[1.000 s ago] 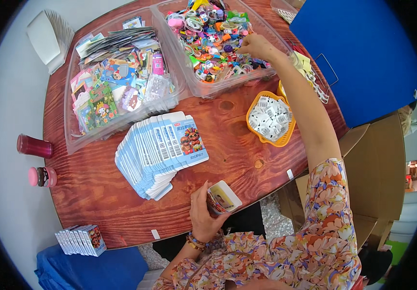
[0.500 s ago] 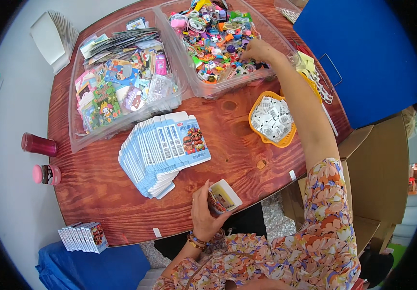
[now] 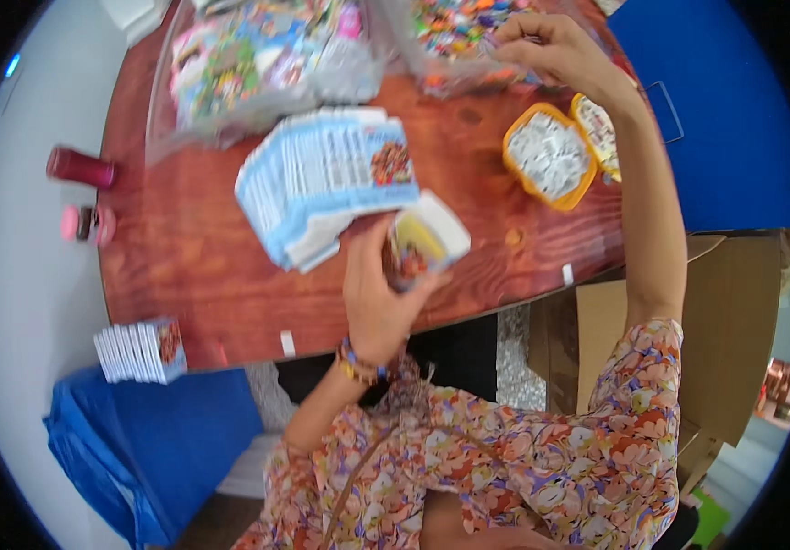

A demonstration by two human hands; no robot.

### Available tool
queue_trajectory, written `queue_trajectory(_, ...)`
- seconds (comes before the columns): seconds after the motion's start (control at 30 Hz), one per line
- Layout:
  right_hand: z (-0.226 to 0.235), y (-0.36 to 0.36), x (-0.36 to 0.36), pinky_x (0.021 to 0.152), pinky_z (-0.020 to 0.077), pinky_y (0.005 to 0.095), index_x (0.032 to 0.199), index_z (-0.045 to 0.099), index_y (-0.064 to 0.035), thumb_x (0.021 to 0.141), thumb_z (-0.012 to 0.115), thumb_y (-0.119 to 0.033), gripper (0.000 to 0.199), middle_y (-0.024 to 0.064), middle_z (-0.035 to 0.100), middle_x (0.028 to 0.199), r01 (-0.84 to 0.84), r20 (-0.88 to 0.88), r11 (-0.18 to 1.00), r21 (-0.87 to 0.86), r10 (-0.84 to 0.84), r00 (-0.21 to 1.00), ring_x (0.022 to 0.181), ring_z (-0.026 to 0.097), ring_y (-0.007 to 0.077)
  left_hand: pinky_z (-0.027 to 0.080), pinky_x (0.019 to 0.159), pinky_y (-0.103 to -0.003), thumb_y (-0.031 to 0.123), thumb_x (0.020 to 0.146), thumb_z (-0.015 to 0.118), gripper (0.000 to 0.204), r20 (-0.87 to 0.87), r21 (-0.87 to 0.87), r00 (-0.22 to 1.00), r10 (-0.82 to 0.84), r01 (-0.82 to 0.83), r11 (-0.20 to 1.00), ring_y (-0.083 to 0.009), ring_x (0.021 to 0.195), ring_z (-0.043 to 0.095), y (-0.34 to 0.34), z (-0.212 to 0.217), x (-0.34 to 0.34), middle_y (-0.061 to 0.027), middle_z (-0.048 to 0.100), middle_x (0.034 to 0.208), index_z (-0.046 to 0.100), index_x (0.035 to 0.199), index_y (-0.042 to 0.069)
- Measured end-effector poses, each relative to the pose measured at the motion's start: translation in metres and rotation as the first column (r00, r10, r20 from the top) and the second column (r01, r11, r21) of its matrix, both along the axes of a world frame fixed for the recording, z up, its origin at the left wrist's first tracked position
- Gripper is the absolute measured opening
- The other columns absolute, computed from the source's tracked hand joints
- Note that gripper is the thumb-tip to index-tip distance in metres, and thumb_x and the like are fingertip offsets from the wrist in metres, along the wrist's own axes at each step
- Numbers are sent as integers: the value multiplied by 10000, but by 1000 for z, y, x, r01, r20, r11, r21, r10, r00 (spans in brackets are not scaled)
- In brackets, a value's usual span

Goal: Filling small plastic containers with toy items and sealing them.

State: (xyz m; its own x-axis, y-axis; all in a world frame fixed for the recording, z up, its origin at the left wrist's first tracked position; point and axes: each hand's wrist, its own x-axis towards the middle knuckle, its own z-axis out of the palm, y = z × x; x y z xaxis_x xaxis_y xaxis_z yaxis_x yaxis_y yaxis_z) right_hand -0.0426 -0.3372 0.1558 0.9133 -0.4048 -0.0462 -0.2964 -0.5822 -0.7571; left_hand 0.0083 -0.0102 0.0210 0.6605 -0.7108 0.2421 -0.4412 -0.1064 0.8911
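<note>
My left hand (image 3: pixel 369 298) grips a small open-topped carton (image 3: pixel 421 240) with cartoon figures on its side and a white flap standing up. The carton is just in front of a fanned stack of flat blue-and-white cartons (image 3: pixel 322 170). Above the near right corner of a clear plastic bin (image 3: pixel 445 84) full of small colourful trinkets is my right hand (image 3: pixel 555 57). Its fingers are curled together in a pinch; what they hold, if anything, is too blurred to make out.
A second clear bin (image 3: pixel 159 124) at the far left holds colourful cards and packets. Yellow baskets (image 3: pixel 516 170) with white sachets stand at the right. A row of filled cartons (image 3: pixel 143 350) is at the near left, below a red jar (image 3: pixel 82 168). A cardboard box (image 3: pixel 734 312) stands right.
The view has tilted, so the table appears higher. My right hand has lifted out of the trinkets and drawn back toward me. My left hand still holds the carton.
</note>
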Motion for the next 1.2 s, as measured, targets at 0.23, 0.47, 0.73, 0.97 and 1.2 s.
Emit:
queue_trajectory(0.23, -19, 135, -23, 578, 483, 317, 956, 670, -43, 854, 739, -182, 186, 50, 606, 830, -383, 47, 858, -343, 423, 905, 661, 620, 176, 481, 920, -439, 242, 679, 887, 809, 228, 40, 971, 66, -77, 996, -365, 1093, 567, 14, -10, 8, -175, 574, 1185, 485, 1344, 16)
queue_trajectory(0.47, -20, 174, -32, 653, 501, 392, 943, 670, -31, 823, 720, -141, 170, 112, 614, 841, -413, -135, 732, -542, 409, 902, 755, 641, 293, 497, 883, -448, 257, 693, 880, 848, 299, 71, 953, 48, -72, 995, -365, 1096, 560, 31, -5, -6, -167, 556, 1189, 451, 1391, 35)
queue_trajectory(0.73, -1, 192, -37, 648, 491, 229, 1030, 681, 10, 935, 603, -22, 127, 7, 636, 857, -186, 78, 959, 213, 173, 982, 727, 589, 77, 490, 911, -450, 276, 698, 882, 883, 304, 21, 951, 53, -62, 998, -370, 1118, 556, 40, -17, -8, -178, 555, 1220, 428, 1415, 33)
queue_trajectory(0.97, -37, 209, -36, 705, 531, 279, 1064, 677, 30, 928, 623, -38, 161, 73, 693, 876, -242, 198, 970, 25, 232, 952, 793, 657, 133, 467, 969, -453, 284, 697, 888, 890, 217, -13, 974, 62, -60, 998, -368, 1169, 541, 40, -17, -14, -186, 555, 1268, 428, 1416, 32)
queue_trajectory(1.2, -22, 206, -48, 717, 550, 341, 1063, 695, 14, 908, 667, -95, 191, 148, 726, 969, -143, 176, 869, -474, 253, 951, 821, 711, 268, 461, 974, -447, 265, 692, 895, 864, 203, -31, 977, 70, -66, 997, -363, 1162, 550, 36, -18, -13, -180, 564, 1257, 448, 1389, 15)
